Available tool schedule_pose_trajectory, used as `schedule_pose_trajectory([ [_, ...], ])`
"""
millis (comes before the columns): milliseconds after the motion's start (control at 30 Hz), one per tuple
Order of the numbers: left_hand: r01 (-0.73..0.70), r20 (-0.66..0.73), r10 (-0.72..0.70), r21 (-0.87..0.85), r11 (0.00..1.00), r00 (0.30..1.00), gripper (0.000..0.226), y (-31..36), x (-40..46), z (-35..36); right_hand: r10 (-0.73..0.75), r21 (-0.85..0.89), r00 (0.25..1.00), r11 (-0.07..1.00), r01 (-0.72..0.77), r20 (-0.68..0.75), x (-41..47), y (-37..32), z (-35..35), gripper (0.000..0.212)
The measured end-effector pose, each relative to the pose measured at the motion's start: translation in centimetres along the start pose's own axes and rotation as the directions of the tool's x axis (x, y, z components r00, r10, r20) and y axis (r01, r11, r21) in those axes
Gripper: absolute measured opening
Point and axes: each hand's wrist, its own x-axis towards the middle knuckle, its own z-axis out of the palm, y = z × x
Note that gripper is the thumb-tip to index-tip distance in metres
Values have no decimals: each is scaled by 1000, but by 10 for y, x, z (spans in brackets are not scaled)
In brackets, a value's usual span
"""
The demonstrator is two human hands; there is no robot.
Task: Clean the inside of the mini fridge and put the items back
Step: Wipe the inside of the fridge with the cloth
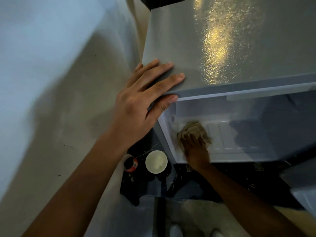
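I look down on a grey mini fridge (239,40) whose door stands open, so its white inside floor (227,137) shows. My left hand (145,98) lies flat on the fridge's top front-left corner, fingers spread, thumb under the edge. My right hand (196,151) reaches inside at the lower left and presses a crumpled beige cloth (193,129) against the floor near the left wall. On the dark floor left of the fridge stand a white cup (156,161) and a dark bottle with a red label (130,164).
A pale wall (51,82) runs close along the left. The open fridge door (301,182) juts out at the lower right. Dark floor (188,189) lies in front of the fridge. Two pale shoe tips (176,230) show at the bottom edge.
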Motion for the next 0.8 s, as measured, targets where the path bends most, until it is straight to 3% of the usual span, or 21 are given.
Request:
schedule_pose_trajectory([
  [100,-6,-21,5,-13,1000,1000,34,-1,0,2,20,-37,1000,999,-20,-11,-58,43,-2,53],
  [267,-20,-40,20,-5,1000,999,34,-2,-1,3,414,-10,906,909,-416,-87,-87,101,-19,57],
  [367,-26,-46,25,-5,1000,999,33,-2,-2,4,533,-5,844,845,-535,-62,-55,86,-17,60],
  [533,-34,-60,33,-16,999,998,34,-3,-2,4,259,-16,965,966,-260,-33,-22,-2,7,64],
  [633,-28,-66,26,-34,999,997,35,-4,-3,4,126,30,991,992,-125,-52,-49,-36,11,54],
  [700,-26,-88,22,-50,998,996,34,-3,-3,5,107,46,992,994,-104,-73,-73,-29,12,49],
  [800,-57,-123,52,-38,998,991,32,-1,-5,8,219,-11,969,975,-222,-114,-81,6,2,45],
])
